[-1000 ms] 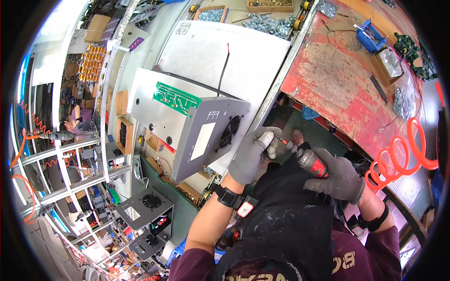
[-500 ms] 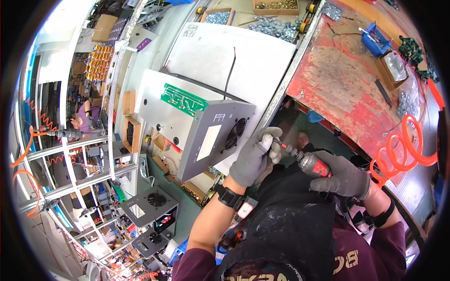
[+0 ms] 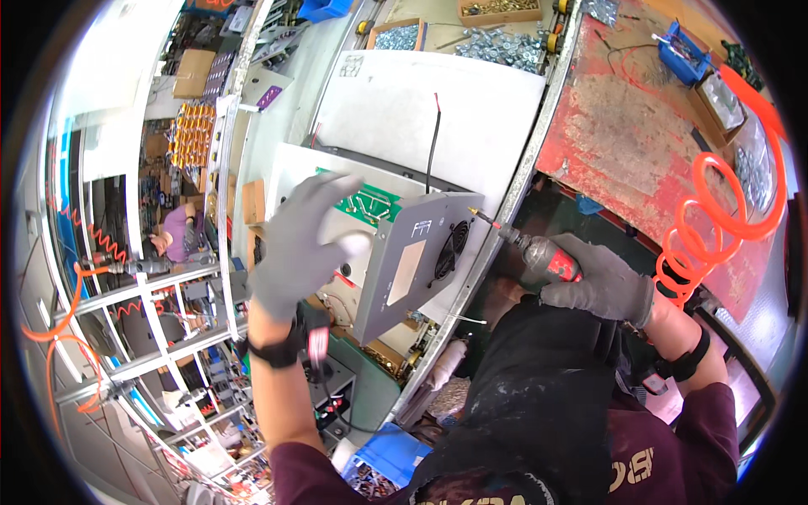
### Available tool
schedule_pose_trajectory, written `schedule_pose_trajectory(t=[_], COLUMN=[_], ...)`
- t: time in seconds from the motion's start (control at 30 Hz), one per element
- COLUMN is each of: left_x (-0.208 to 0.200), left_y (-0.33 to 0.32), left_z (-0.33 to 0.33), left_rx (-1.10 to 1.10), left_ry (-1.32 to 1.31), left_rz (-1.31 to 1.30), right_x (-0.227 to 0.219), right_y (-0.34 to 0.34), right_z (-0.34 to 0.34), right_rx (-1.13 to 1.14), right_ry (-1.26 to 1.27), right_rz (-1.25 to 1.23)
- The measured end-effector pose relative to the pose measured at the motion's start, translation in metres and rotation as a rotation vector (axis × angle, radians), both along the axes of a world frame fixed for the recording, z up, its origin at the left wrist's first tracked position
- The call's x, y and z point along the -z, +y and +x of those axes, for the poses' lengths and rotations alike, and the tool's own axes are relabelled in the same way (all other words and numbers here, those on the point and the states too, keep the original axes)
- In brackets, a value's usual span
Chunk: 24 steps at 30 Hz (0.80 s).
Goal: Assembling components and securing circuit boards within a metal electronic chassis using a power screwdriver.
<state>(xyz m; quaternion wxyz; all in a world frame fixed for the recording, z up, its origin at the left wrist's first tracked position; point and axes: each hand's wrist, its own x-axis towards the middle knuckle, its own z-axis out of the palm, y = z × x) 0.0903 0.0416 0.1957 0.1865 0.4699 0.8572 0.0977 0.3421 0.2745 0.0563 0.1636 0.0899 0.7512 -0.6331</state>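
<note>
My right hand (image 3: 602, 282), in a grey glove, grips a power screwdriver (image 3: 545, 255) with a dark and red body. A small brass-coloured piece (image 3: 475, 211) shows at the bit's tip, close to the upper right corner of a grey metal panel (image 3: 412, 265). That panel stands tilted and carries a round black fan (image 3: 452, 251) and a rectangular cutout. My gloved left hand (image 3: 299, 240) hovers over the pale metal plate behind it, fingers curved and apart, nothing seen in them. It partly covers a green circuit board (image 3: 370, 204).
A white sheet (image 3: 471, 93) lies under the assembly. Boxes of silver bolts (image 3: 397, 38) and brass parts (image 3: 501, 10) stand at the far end beside loose bolts (image 3: 502, 49). An orange coiled hose (image 3: 715, 198) hangs by the red worn table (image 3: 619, 126). Another person (image 3: 175, 231) is at far left.
My left hand has left the screwdriver's tip and swung left over the plate and circuit board. The screwdriver has moved slightly up and left, its tip now near the panel's corner.
</note>
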Motion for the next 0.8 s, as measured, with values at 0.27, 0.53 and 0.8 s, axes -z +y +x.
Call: schedule_pose_trajectory(t=[0.27, 0.53, 0.8], left_x=[0.102, 0.110, 0.114], left_y=[0.046, 0.045, 0.042], left_z=[-0.021, -0.023, -0.023], left_rx=[0.667, 0.616, 0.634], left_ry=[0.259, 0.051, 0.097], left_rz=[-0.393, -0.243, -0.182], right_x=[0.009, 0.012, -0.007], right_y=[-0.018, -0.027, -0.018], right_z=[-0.005, -0.015, -0.029], right_rx=[0.039, 0.053, -0.053], right_ry=[-0.054, 0.012, 0.059], right_rz=[0.008, 0.100, 0.528])
